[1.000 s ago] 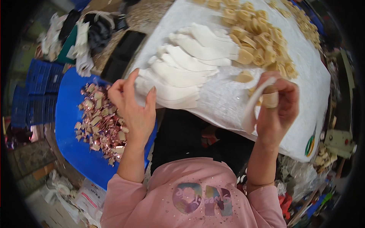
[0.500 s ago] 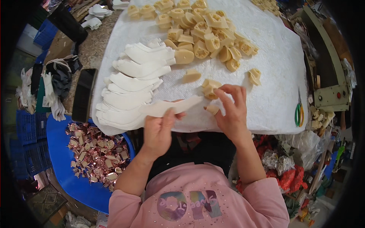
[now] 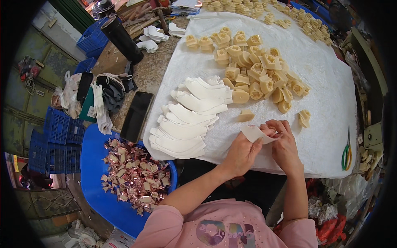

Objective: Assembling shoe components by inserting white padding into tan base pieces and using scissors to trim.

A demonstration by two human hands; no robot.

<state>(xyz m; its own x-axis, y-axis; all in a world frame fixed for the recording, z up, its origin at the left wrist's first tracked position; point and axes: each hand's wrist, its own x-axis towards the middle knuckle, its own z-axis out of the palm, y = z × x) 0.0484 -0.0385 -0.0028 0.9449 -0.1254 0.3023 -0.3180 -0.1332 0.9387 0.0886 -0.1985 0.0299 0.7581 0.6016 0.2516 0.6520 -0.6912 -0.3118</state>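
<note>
A thin white, curved sheet piece (image 3: 251, 133) is bent between my two hands above the near edge of the covered table. My left hand (image 3: 241, 153) pinches its left end between thumb and fingers. My right hand (image 3: 285, 146) closes on its right end, with the fingertips curled in. Whether anything else lies inside the fingers is hidden. Just beyond my hands rests a small beige rounded piece (image 3: 245, 115). A single beige moulded part (image 3: 304, 118) lies to the right. Overlapping white sheet pieces (image 3: 186, 120) are fanned out on the left.
Beige moulded parts (image 3: 264, 74) are heaped beyond my hands. A blue tub (image 3: 93, 173) of shiny pinkish parts (image 3: 136, 177) stands at the lower left, below a black phone (image 3: 137, 115). Scissors (image 3: 346, 155) lie near the right edge. A dark cylinder (image 3: 120, 39) stands far left.
My right hand has come to the white piece's other end, and the piece is now bent. The beige part that was beside my right hand no longer shows. The whole view has shifted.
</note>
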